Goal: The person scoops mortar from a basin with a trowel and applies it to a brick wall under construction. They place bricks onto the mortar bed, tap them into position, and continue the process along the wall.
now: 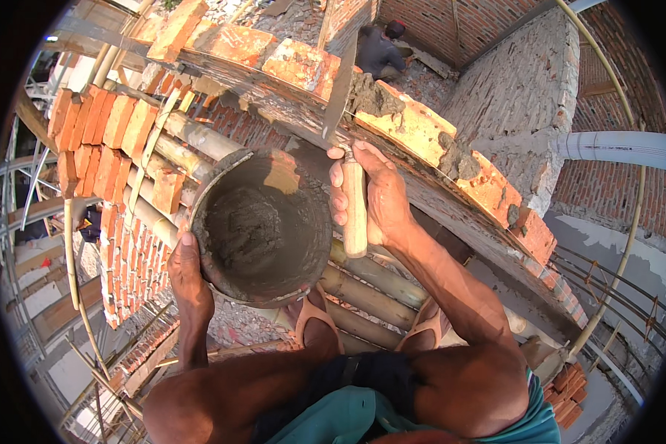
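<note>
My left hand (190, 275) holds the near left rim of a round dark bucket (320, 244), its thumb on the edge and the other fingers hidden behind the side. Wet grey mortar (251, 218) lies inside the tilted bucket. My right hand (381, 194) is closed around the wooden handle of a trowel (355, 211). The metal blade points up and away, beside the top of a brick wall (414, 137). Dabs of mortar (377, 100) sit on that top course, along a thin string.
Stacked orange bricks (118, 122) rest on bamboo poles (377, 296) at left. My sandalled feet stand on the poles. A person (383, 50) crouches far below, beyond the wall. A white pipe (620, 149) juts in at right, near a bamboo upright and steel bars (618, 285).
</note>
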A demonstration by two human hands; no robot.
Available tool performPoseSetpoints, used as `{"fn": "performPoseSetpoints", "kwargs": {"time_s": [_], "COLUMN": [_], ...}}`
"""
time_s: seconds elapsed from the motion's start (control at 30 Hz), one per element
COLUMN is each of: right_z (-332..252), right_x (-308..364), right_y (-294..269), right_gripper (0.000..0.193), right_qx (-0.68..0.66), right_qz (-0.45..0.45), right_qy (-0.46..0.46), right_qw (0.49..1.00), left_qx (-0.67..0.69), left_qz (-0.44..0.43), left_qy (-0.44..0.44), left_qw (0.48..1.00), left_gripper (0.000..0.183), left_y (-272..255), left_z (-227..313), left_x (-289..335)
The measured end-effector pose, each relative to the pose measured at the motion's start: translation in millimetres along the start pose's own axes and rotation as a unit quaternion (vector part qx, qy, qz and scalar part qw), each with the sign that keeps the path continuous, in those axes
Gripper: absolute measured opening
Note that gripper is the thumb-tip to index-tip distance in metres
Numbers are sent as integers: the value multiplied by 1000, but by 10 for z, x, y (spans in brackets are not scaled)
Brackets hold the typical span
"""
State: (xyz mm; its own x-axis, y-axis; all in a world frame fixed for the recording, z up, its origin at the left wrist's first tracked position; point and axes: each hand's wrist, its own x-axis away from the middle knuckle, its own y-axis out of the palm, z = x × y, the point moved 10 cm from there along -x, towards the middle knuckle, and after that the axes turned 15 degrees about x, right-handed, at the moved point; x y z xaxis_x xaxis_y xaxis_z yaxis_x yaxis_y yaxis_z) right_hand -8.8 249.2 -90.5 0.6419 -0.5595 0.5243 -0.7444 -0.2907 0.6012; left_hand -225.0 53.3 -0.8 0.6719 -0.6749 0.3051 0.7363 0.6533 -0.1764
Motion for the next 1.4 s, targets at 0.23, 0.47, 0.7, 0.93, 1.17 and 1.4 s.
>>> {"fn": "performPoseSetpoints", "kwargs": {"time_s": [0.23,0.47,0.7,0.93,1.17,1.4], "right_z": [109,109,11,-150,-29,-128], "right_x": [84,94,95,9,547,1417], "right_y": [-90,-131,-134,-127,-576,-1226], "right_gripper": [34,34,35,34,35,36], "right_qx": [-39,-89,-62,30,50,68], "right_qz": [71,60,49,74,124,240], "right_qy": [-8,-53,-59,-42,-45,-23], "right_qw": [997,993,995,996,990,968], "left_qx": [7,-27,-14,-7,-24,-27], "left_qz": [-15,-19,1,-26,8,25], "left_qy": [10,19,30,39,-14,21], "left_qw": [1000,999,999,999,1000,999], "left_gripper": [57,57,57,58,55,55], "left_y": [35,40,5,38,-9,52], "left_z": [41,7,-19,-36,-35,83], "left_x": [-3,-17,-22,-41,15,14]}}
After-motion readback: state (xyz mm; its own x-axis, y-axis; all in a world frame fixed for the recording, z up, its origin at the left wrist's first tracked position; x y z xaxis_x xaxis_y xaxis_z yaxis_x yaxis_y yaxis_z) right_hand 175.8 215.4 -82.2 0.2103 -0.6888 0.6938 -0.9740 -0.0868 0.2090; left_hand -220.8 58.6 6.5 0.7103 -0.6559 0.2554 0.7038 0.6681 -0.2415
